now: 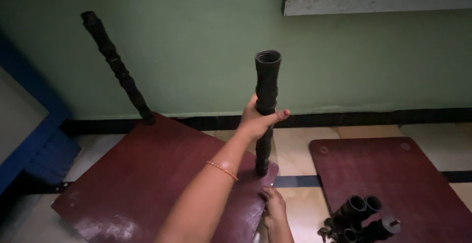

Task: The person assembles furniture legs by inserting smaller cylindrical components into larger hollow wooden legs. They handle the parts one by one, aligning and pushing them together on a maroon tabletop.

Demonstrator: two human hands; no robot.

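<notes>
The left hand (258,117) gripped the upright, rigid, likely heavy black leg (266,110) at mid-length, while the right hand (273,208), at 6 o'clock, pinched the brown board (147,184) edge.

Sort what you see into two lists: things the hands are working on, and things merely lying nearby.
In hand:
- upright black leg, gripped by the left hand
- dark red board, its edge held by the right hand
- second black leg, standing tilted at the board's far corner

Lying about:
- second red board on the floor
- loose black tube pieces on it
- blue furniture at left
</notes>
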